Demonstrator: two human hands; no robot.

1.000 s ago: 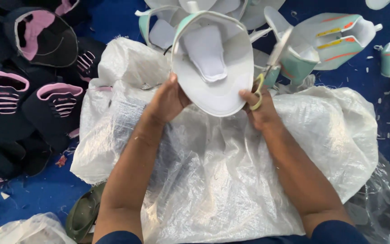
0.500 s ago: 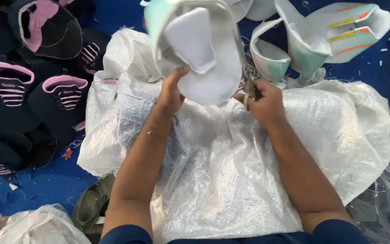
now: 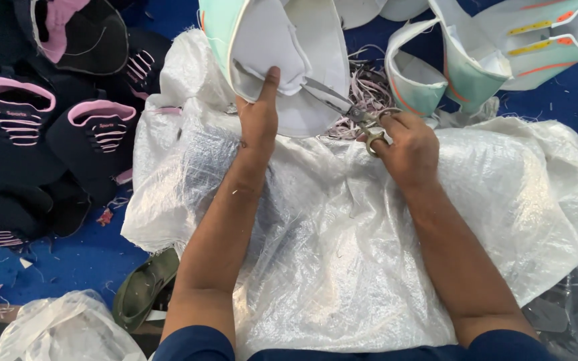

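- Your left hand (image 3: 259, 117) pinched the near edge of the white and mint shoe upper (image 3: 282, 53), thumb pointing up along its white lining, fingers hidden behind the piece.
- Your right hand (image 3: 406, 147) was closed around the handles of the scissors (image 3: 346, 107), fingers through the loops; the blades pointed left and far, their tips touching the white lining just right of your left thumb.
- That shoe upper was held up at the far centre, above the white woven sack (image 3: 342, 227) spread across your lap.
- A tangle of pinkish trimmings (image 3: 362, 93) lay on the far edge of the sack, just behind the scissors.
- More mint and white uppers (image 3: 490, 47) were piled at the far right on the blue floor (image 3: 55, 261).
- Black uppers with pink trim (image 3: 48, 127) were stacked at the left.
- A green sandal (image 3: 145, 287) lay at the near left, partly under the sack, next to a crumpled plastic bag (image 3: 68, 327) whose contents you could not tell.
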